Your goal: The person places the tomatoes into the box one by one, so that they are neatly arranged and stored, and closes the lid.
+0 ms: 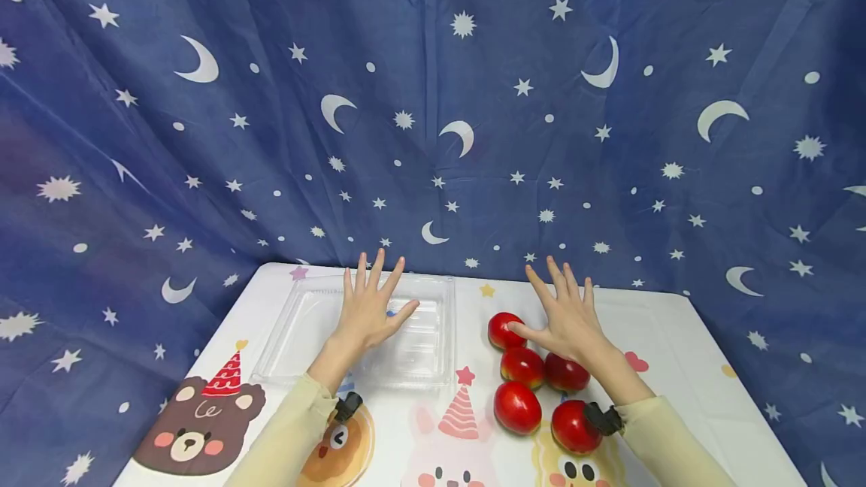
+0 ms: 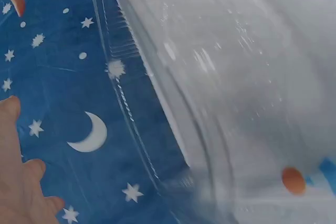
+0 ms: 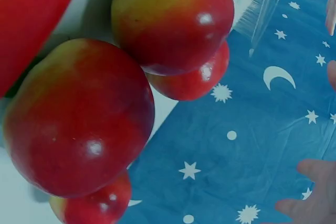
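Observation:
My left hand (image 1: 368, 314) hovers with fingers spread over a clear plastic container (image 1: 433, 367) at the back left of the table. Whether it touches the container is hard to tell. On the other side, my right hand (image 1: 568, 322) is spread wide above a group of several glossy red apples (image 1: 517, 407), with nothing gripped. Up close in the right wrist view, one apple (image 3: 79, 119) shows a yellowish-green patch near its top. The left wrist view catches the container's ribbed edge (image 2: 126, 93) and part of the left hand (image 2: 23, 171) at the side.
A white tablecloth (image 1: 676, 352) printed with cartoon animals covers the table. Behind it and along the sides hangs a dark blue curtain (image 1: 433, 96) with moons and stars. A small black strap mount (image 1: 348, 406) sits at the left wrist and another (image 1: 602, 419) at the right.

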`<move>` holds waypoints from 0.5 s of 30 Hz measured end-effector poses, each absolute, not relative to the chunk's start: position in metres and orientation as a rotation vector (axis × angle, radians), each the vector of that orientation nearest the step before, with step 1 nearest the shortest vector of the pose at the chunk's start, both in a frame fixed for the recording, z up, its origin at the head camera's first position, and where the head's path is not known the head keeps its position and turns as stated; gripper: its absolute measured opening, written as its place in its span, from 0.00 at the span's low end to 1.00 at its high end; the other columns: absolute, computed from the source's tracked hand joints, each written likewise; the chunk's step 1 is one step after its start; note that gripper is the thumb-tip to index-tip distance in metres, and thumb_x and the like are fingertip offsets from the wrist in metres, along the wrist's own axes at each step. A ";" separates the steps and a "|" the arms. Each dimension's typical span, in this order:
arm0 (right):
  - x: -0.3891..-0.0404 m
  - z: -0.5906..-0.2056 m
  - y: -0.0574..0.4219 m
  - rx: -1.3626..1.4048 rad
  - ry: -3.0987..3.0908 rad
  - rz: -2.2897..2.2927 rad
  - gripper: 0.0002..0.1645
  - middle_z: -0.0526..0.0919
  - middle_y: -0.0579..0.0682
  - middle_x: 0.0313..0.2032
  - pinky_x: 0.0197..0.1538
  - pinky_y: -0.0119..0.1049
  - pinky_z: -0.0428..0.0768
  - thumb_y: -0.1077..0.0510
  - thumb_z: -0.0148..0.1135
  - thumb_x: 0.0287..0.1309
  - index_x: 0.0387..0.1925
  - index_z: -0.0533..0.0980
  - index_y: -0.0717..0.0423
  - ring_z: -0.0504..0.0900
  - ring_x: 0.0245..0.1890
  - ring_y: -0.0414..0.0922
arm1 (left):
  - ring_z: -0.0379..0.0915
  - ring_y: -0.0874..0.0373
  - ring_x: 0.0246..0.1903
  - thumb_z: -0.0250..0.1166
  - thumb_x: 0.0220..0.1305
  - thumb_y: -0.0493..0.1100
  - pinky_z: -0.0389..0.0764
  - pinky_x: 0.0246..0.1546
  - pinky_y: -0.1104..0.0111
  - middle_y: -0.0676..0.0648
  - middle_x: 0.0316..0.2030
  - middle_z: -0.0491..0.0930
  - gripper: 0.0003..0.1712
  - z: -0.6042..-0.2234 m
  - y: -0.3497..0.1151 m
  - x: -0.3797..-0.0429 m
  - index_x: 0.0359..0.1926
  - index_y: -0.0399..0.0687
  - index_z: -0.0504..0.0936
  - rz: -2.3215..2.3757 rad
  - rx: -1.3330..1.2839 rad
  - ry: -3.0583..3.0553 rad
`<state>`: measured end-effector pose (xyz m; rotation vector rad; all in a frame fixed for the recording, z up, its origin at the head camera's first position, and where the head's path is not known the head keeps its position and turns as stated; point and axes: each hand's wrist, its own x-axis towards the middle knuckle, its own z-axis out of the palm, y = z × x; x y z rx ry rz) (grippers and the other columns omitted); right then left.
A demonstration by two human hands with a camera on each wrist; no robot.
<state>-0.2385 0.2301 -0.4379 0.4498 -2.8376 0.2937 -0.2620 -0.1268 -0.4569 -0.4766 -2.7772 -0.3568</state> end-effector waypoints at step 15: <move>-0.237 -0.447 0.228 0.460 -2.852 0.310 0.61 0.46 0.64 0.75 0.66 0.75 0.42 0.28 0.68 0.46 0.76 0.57 0.50 0.45 0.72 0.68 | 0.31 0.32 0.74 0.50 0.71 0.66 0.38 0.69 0.35 0.35 0.76 0.44 0.43 -0.463 -0.204 -0.291 0.78 0.51 0.52 -0.658 -0.313 -2.872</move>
